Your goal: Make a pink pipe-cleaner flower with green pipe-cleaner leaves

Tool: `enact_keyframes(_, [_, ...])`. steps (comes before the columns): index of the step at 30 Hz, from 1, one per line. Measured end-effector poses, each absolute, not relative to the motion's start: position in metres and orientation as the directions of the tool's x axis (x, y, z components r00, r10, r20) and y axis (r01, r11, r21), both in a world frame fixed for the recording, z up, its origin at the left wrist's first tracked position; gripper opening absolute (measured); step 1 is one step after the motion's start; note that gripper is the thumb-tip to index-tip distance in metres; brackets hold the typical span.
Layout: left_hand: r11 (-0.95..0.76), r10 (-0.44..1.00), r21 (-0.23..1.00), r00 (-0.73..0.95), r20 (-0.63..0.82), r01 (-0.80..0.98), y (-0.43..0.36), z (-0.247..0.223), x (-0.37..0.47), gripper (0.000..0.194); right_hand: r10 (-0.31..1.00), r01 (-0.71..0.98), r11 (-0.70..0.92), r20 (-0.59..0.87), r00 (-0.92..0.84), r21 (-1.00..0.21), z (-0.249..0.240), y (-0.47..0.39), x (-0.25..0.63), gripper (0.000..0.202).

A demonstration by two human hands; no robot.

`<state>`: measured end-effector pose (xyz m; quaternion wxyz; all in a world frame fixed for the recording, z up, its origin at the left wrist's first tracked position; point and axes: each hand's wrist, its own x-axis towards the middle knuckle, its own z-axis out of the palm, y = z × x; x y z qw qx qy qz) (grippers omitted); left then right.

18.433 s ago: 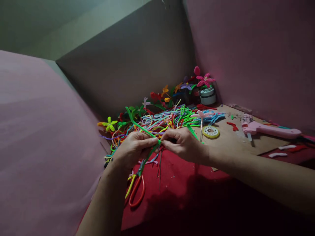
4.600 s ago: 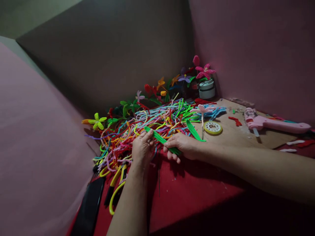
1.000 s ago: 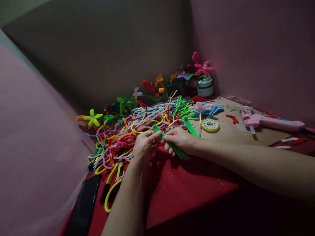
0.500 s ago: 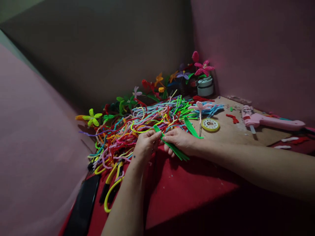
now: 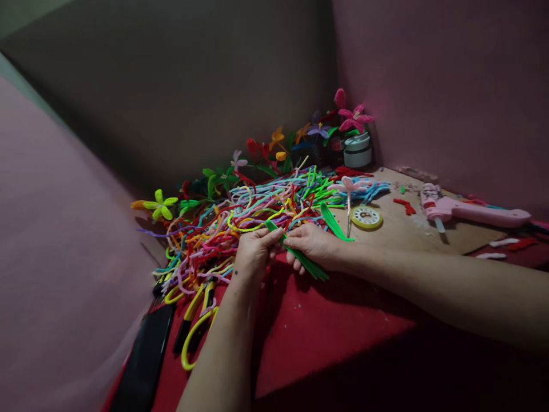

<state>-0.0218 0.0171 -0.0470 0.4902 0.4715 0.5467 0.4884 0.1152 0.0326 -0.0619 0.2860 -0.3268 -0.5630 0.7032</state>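
Observation:
Both hands grip a bundle of green pipe cleaners [image 5: 307, 264] laid side by side like a long leaf. My left hand [image 5: 256, 247] pinches it near its upper end, thumb on top. Close beside it, my right hand [image 5: 312, 242] holds the middle between thumb and fingers, and the loose lower ends stick out below the palm. Just behind my right hand lies a second green pipe-cleaner leaf [image 5: 333, 222]. A pale pink pipe-cleaner flower [image 5: 349, 185] with a stem stands beyond it, next to a round yellow-rimmed spool [image 5: 366, 218].
A heap of loose coloured pipe cleaners [image 5: 223, 234] spreads behind my hands. Yellow-handled scissors [image 5: 189, 340], pliers [image 5: 191, 315] and a black phone [image 5: 143, 355] lie left. A pink glue gun [image 5: 480, 212] rests on the board [image 5: 450, 234] at right. Finished flowers [image 5: 355, 119] line the back wall.
Both hands keep their hold on the green bundle. My left hand has shifted very slightly; everything else stays where it was.

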Motion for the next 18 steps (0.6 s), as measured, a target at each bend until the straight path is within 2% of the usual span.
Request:
enact_keyframes(3, [0.047, 0.986, 0.998, -0.161, -0.038, 0.053, 0.0175, -0.0484, -0.0193, 0.028, 0.746, -0.091, -0.22, -0.107, -0.658, -0.971, -0.0643, 0.0334, 0.1145, 0.017])
enact_keyframes(8, [0.002, 0.978, 1.0, -0.209, 0.002, 0.018, 0.0169, -0.0468, -0.0147, 0.026, 0.72, -0.181, -0.234, -0.045, -0.693, -0.955, -0.0681, 0.0342, 0.1119, 0.013])
enact_keyframes(18, [0.001, 0.977, 1.0, -0.212, 0.002, 0.012, 0.0171, -0.0473, -0.0144, 0.024, 0.704, -0.232, -0.288, -0.041, -0.709, -0.929, -0.0684, 0.0337, 0.1102, 0.012])
